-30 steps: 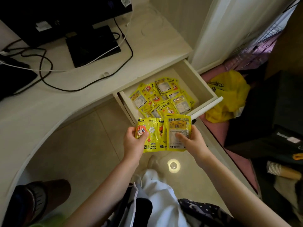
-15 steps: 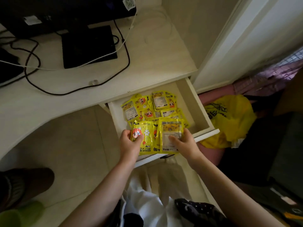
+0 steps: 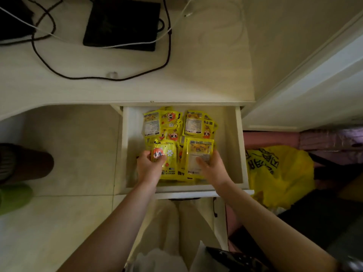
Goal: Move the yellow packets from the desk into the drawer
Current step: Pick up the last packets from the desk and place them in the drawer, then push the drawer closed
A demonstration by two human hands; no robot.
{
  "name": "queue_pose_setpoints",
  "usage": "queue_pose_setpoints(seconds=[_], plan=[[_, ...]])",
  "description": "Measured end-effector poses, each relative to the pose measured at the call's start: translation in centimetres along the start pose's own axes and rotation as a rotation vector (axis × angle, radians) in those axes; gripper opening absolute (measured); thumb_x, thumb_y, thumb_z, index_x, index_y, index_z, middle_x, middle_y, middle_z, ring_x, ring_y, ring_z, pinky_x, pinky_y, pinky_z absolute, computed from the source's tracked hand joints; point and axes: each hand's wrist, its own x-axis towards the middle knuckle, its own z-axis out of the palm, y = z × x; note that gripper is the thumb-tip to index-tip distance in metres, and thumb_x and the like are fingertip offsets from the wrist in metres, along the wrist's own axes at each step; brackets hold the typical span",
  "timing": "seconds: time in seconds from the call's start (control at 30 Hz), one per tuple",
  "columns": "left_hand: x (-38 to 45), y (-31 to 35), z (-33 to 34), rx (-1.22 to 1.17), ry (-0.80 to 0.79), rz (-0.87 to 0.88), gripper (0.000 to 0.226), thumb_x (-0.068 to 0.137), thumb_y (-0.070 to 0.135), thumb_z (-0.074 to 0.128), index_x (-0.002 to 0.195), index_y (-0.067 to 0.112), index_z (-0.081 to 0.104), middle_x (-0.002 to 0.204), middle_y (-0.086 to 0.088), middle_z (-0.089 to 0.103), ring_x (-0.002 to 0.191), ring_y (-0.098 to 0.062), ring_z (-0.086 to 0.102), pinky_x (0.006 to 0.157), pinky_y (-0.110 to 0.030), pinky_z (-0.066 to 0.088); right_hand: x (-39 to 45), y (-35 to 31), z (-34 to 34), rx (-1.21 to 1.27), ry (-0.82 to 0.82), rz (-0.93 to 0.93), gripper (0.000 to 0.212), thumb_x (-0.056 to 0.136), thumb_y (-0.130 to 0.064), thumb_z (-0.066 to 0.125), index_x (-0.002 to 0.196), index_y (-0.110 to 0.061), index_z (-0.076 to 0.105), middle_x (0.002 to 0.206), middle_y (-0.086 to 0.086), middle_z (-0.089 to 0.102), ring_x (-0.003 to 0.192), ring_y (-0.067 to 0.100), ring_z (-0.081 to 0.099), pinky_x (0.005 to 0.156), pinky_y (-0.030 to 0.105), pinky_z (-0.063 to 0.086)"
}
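Observation:
The white drawer (image 3: 238, 150) stands pulled out under the desk edge. Several yellow packets (image 3: 193, 122) lie in its back half. Both my hands are down inside the drawer's front half. My left hand (image 3: 148, 166) grips a yellow packet with a cartoon face and a flower (image 3: 168, 163), thumb on top. My right hand (image 3: 212, 167) holds a second yellow packet with a printed label (image 3: 199, 152), thumb across its face. The two held packets overlap at the middle and lie on or just over the pile; contact below them is hidden.
The cream desk top (image 3: 206, 75) carries a black flat device (image 3: 121, 22) and black and white cables (image 3: 98, 77). A yellow plastic bag (image 3: 279, 173) lies on the floor right of the drawer. A shoe (image 3: 21, 163) sits at the left on pale tiles.
Both hands have carried the two packets forward from in front of the drawer down into its front half. The camera has tilted to look more straight down.

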Motion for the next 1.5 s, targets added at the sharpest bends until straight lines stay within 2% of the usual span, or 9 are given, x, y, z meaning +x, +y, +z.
queue_pose_setpoints(seconds=[0.13,0.27,0.37,0.6,0.73,1.03,1.2,1.33,1.5], plan=[[1.9,-0.4,1.0,0.041,-0.002,0.011,0.048,0.08,0.026,0.075,0.119,0.008,0.054,0.112,-0.007,0.064,0.094,-0.022,0.062,0.07,-0.027,0.043,1.7,-1.0,0.5,-0.058,-0.008,0.055,0.042,0.092,-0.016,0.057,0.131,-0.015,0.041,0.126,0.004,0.059,0.118,0.021,0.057,0.1,0.046,0.048],[3.4,-1.0,0.8,0.112,-0.019,0.051,0.037,0.085,0.023,0.07,0.114,0.006,0.054,0.097,-0.001,0.059,0.08,-0.013,0.055,0.056,-0.018,0.036,3.5,-0.2,0.7,-0.141,-0.066,0.04,0.042,0.094,-0.012,0.052,0.133,-0.014,0.036,0.122,-0.001,0.056,0.115,0.018,0.055,0.094,0.033,0.047],[4.4,-1.9,0.3,0.155,-0.032,0.025,0.036,0.092,0.027,0.06,0.119,0.006,0.049,0.1,-0.005,0.057,0.076,-0.011,0.05,0.054,-0.02,0.034,4.7,0.5,0.5,-0.201,-0.059,0.086,0.042,0.094,-0.018,0.053,0.133,-0.015,0.037,0.125,0.001,0.056,0.116,0.02,0.055,0.098,0.04,0.047],[5.2,-3.4,-1.2,0.298,-0.08,-0.032,0.039,0.099,0.018,0.047,0.136,0.007,0.047,0.131,-0.013,0.056,0.101,-0.023,0.055,0.077,-0.03,0.039,5.0,1.8,-1.4,-0.447,-0.048,0.215,0.024,0.097,-0.017,0.042,0.112,-0.01,0.059,0.107,0.009,0.066,0.082,0.019,0.061,0.05,0.019,0.041],[4.9,-4.4,-2.5,0.314,-0.179,-0.025,0.043,0.096,0.011,0.049,0.138,0.013,0.048,0.135,-0.011,0.055,0.118,-0.025,0.055,0.088,-0.029,0.042,3.7,1.5,-2.4,-0.47,0.014,0.236,0.025,0.097,-0.019,0.044,0.115,-0.009,0.058,0.099,0.007,0.062,0.083,0.021,0.06,0.067,0.027,0.046],[1.9,-4.5,-6.1,0.227,-0.201,-0.001,0.024,0.09,0.009,0.054,0.11,0.018,0.063,0.116,-0.006,0.066,0.108,-0.022,0.061,0.096,-0.043,0.05,0.3,1.7,-4.0,-0.424,0.105,0.223,0.037,0.095,-0.015,0.047,0.131,-0.01,0.051,0.122,0.009,0.062,0.092,0.018,0.055,0.068,0.026,0.042],[-0.5,-4.5,-7.1,0.117,-0.193,0.025,0.02,0.091,0.005,0.056,0.108,0.013,0.062,0.105,-0.009,0.068,0.087,-0.019,0.066,0.079,-0.037,0.054,-2.5,1.2,-3.9,-0.384,0.139,0.144,0.03,0.092,-0.012,0.048,0.119,-0.003,0.059,0.106,0.016,0.068,0.08,0.02,0.059,0.069,0.031,0.047],[-2.8,-5.1,-7.4,0.001,-0.206,-0.035,0.018,0.096,0.004,0.048,0.11,0.007,0.06,0.091,-0.009,0.068,0.075,-0.019,0.065,0.073,-0.034,0.054,-4.3,1.8,-4.1,-0.24,0.145,0.171,0.032,0.092,-0.016,0.05,0.122,-0.008,0.059,0.107,0.007,0.067,0.095,0.022,0.065,0.089,0.044,0.055],[-5.2,-7.1,-7.6,-0.073,-0.237,-0.198,0.015,0.096,0.015,0.053,0.103,0.007,0.064,0.092,-0.013,0.073,0.076,-0.026,0.068,0.074,-0.036,0.054,-6.7,3.3,-4.5,0.028,0.164,0.283,0.019,0.096,-0.014,0.048,0.109,-0.006,0.06,0.091,0.008,0.068,0.086,0.023,0.065,0.066,0.032,0.053]])
